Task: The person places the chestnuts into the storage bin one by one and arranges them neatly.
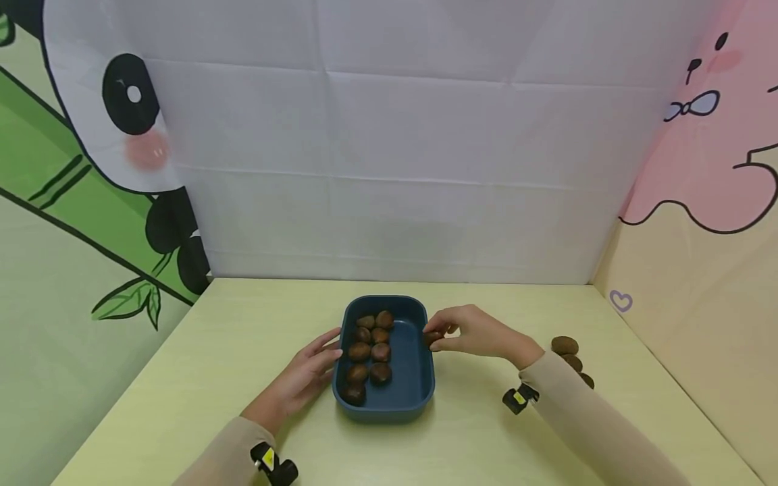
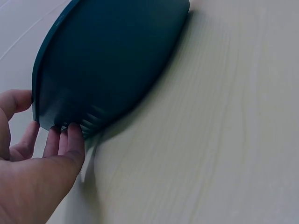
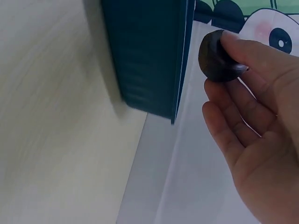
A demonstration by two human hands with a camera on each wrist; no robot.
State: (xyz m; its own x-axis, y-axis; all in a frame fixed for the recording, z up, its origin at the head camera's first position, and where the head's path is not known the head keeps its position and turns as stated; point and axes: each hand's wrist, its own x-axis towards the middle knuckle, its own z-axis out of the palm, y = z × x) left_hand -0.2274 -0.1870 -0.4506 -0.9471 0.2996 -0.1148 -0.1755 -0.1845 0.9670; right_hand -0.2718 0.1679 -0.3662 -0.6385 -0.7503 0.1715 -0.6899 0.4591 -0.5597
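A blue rectangular container stands on the table with several brown chestnuts in two columns along its left half. My left hand rests against the container's left side, fingers fairly straight, fingertips on the outer wall in the left wrist view. At the right rim, my right hand pinches one chestnut between thumb and fingers. In the right wrist view that chestnut is up beside the container's rim, above the table.
Three more chestnuts lie in a row on the table at the right, beyond the right forearm. A white backdrop closes off the table's far edge, with printed panels on both sides.
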